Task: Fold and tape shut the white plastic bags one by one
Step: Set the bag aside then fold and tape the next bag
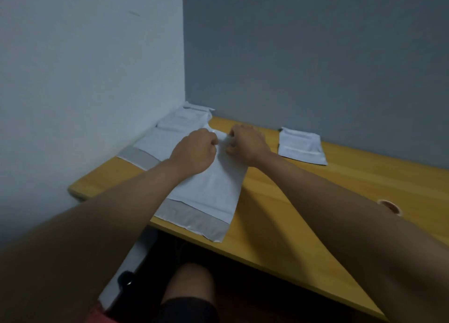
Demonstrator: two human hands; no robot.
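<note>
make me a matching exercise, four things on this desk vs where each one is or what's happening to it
Things:
1. white plastic bag with grey strip
2. stack of white plastic bags
3. small folded white bag
4. round brown grommet hole

Places or states:
A. far right, alone by the grey wall
B. in the desk's right part, beside the right forearm
C. far end pinched by both hands
D. left corner, against the white wall

Pairs: 1-C, 2-D, 3-A, 4-B

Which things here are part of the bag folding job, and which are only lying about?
Job:
bag being folded
left hand, gripping its far end
right hand, gripping the same end
bag pile
folded bag

Lying about:
round object on the wooden table
</note>
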